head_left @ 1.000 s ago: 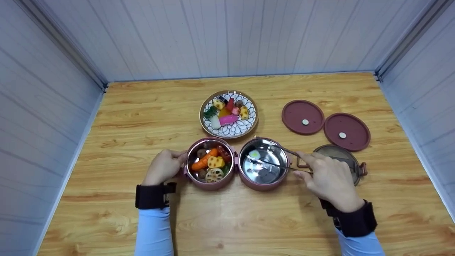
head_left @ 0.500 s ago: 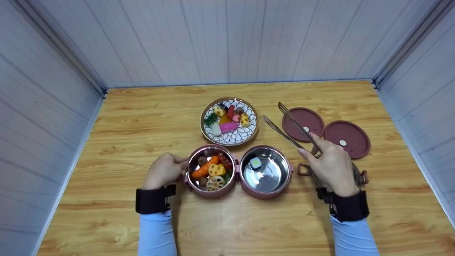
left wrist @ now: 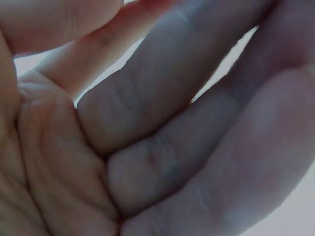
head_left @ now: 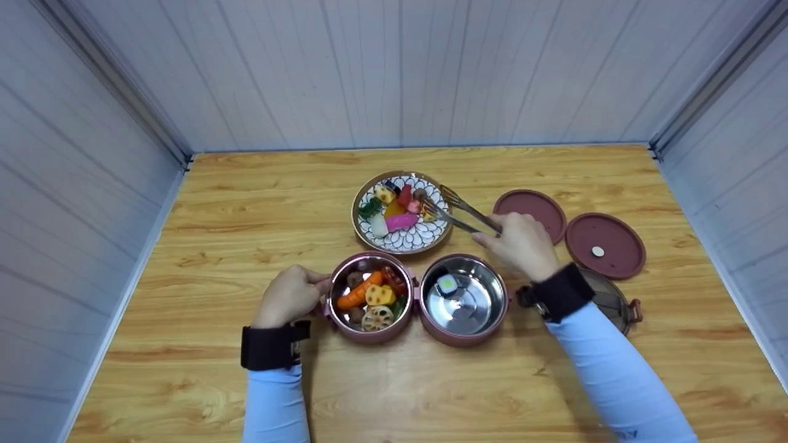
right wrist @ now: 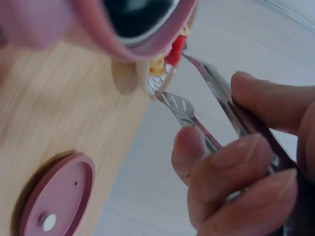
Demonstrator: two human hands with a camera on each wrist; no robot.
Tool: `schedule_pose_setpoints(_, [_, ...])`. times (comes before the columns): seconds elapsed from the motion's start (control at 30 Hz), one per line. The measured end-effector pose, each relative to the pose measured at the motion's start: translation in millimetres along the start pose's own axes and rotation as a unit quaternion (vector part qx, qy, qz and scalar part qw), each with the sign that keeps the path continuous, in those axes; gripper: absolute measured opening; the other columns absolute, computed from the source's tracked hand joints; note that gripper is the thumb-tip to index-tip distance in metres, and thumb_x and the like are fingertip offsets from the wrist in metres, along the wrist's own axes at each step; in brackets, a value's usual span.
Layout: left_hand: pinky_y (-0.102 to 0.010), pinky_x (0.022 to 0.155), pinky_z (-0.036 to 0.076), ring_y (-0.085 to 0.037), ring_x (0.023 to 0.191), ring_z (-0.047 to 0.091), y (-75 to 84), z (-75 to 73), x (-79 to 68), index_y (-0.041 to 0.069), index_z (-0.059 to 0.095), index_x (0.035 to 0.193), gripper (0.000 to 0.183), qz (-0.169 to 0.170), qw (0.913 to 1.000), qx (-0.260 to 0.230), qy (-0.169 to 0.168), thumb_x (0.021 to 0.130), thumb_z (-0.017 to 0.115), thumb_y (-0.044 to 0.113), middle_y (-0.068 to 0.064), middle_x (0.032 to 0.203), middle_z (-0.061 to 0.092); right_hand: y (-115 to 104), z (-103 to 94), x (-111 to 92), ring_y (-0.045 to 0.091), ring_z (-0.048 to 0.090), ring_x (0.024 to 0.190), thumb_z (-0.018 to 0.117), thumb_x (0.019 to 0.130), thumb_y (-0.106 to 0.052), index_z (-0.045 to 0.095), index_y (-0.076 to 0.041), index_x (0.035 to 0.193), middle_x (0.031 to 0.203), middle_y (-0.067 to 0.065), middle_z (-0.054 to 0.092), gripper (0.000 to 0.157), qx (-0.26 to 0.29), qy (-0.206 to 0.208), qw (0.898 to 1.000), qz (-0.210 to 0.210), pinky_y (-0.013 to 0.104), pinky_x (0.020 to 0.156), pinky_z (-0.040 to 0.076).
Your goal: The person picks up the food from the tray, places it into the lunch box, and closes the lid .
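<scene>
Two joined pink containers stand side by side in the head view. The left container point(head_left: 370, 337) holds a carrot, a lotus root slice, a yellow piece with holes and other toy foods. My left hand point(head_left: 290, 296) grips it at its left side handle; the left wrist view shows only curled fingers point(left wrist: 162, 123). Inside the right container point(head_left: 463, 340) lies one white cube with a green centre point(head_left: 447, 283). My right hand point(head_left: 523, 245) holds metal tongs point(head_left: 460, 223), arms spread, tips over the right edge of the patterned plate point(head_left: 403, 251). Nothing shows between the tips.
On the plate are several toy foods, including a pink piece point(head_left: 401, 221) and a green one point(head_left: 370, 208). Two dark red lids point(head_left: 534, 206) point(head_left: 606, 246) lie at the right. A brownish clear lid with clasps point(head_left: 606, 301) is partly behind the right forearm.
The tongs left the right container, where the white cube now lies, rose to the right, then swung left to the plate. My left hand stays at the left container.
</scene>
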State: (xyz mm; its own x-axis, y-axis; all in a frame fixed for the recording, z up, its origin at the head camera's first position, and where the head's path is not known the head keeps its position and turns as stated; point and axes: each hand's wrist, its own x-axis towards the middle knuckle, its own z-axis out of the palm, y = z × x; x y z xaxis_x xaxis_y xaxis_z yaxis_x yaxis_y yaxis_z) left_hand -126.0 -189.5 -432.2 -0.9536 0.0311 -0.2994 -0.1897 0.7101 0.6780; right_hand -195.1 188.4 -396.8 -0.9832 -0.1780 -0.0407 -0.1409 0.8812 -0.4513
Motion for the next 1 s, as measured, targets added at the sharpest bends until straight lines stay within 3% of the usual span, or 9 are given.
schedule_pose_setpoints(0.13, [-0.035,0.058,0.049,-0.030,0.062,0.066,-0.1,0.1,0.8,0.008,0.073,0.116,0.026,-0.001,1.0000,-0.009,-0.002,0.096,0.064,0.020,-0.005,0.077,0.071,-12,4.5,8,0.028,0.058,0.064,0.071,0.089,-0.045,0.064,-0.003,0.129,0.090,0.017,0.068,0.058,-0.042,-0.008,0.999,0.014,0.039,0.054,0.046])
schedule_pose_setpoints(0.37, [-0.034,0.055,0.052,-0.032,0.064,0.068,0.4,-0.3,1.4,0.008,0.074,0.116,0.025,-0.009,0.9996,-0.027,-0.008,0.095,0.064,0.019,-0.005,0.073,0.070,-25,15.3,6,0.034,0.062,0.067,0.074,0.088,-0.040,0.071,-0.005,0.114,0.083,0.017,0.067,0.044,-0.103,0.009,0.995,-0.006,0.042,0.054,0.048])
schedule_pose_setpoints(0.5, [-0.037,0.065,0.051,-0.025,0.066,0.064,-1.1,-0.5,3.1,0.010,0.076,0.113,0.024,0.017,0.9998,0.012,0.005,0.095,0.065,0.021,-0.005,0.085,0.073,-26,19.8,4,0.038,0.062,0.065,0.075,0.088,-0.032,0.074,-0.005,0.100,0.077,0.017,0.067,0.030,-0.129,0.056,0.989,-0.042,0.048,0.052,0.049])
schedule_pose_setpoints(0.63, [-0.039,0.070,0.047,-0.018,0.065,0.060,-0.9,-0.4,3.7,0.012,0.076,0.113,0.024,0.027,0.9989,0.037,0.011,0.094,0.065,0.022,-0.004,0.091,0.073,-25,20.8,2,0.038,0.062,0.061,0.075,0.089,-0.028,0.073,-0.004,0.095,0.074,0.017,0.066,0.025,-0.138,0.069,0.986,-0.064,0.049,0.051,0.049])
schedule_pose_setpoints(0.83, [-0.038,0.067,0.047,-0.018,0.061,0.060,-1.4,0.2,2.9,0.011,0.075,0.114,0.024,0.015,0.9997,0.020,0.007,0.095,0.065,0.021,-0.005,0.090,0.073,-21,7.8,-9,0.033,0.060,0.058,0.075,0.089,-0.030,0.072,-0.004,0.116,0.079,0.020,0.069,0.038,-0.102,0.069,0.991,-0.054,0.046,0.051,0.049])
schedule_pose_setpoints(0.93, [-0.038,0.068,0.047,-0.020,0.063,0.061,-2.7,0.0,1.8,0.011,0.076,0.114,0.024,0.012,0.9998,0.014,0.008,0.095,0.065,0.020,-0.005,0.090,0.073,-19,-4.3,-25,0.026,0.050,0.049,0.073,0.091,-0.033,0.066,-0.006,0.128,0.075,0.021,0.066,0.046,-0.064,0.079,0.994,-0.037,0.039,0.043,0.042])
schedule_pose_setpoints(1.0, [-0.038,0.068,0.048,-0.023,0.063,0.063,-3.3,0.1,1.5,0.012,0.075,0.114,0.023,0.005,1.0000,0.006,0.005,0.095,0.065,0.020,-0.005,0.087,0.073,-16,-11.9,-39,0.025,0.050,0.051,0.071,0.092,-0.035,0.065,-0.007,0.130,0.080,0.023,0.067,0.048,-0.040,0.097,0.994,-0.033,0.036,0.042,0.037])
